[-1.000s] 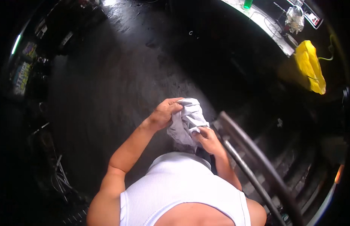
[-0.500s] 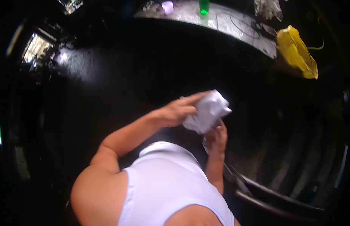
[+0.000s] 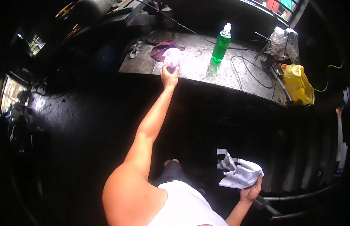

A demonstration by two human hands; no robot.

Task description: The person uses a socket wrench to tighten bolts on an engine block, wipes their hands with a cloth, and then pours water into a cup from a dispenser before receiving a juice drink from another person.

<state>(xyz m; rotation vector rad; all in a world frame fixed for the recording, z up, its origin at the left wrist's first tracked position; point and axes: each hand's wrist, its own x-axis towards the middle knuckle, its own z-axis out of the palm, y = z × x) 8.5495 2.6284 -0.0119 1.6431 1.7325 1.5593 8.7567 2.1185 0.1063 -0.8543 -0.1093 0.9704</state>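
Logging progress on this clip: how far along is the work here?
Done: the right hand has the white rag bunched in its grip. In hand: the left hand reaches to the bench and touches a pale lilac container. Left: the container is not lifted; the green bottle stands untouched.

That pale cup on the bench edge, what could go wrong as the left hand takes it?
The pale cup sits near the bench front edge, so a loose grip by the left hand could drop it to the dark floor. The green bottle and black cable lie close by; a wide swing might catch them.
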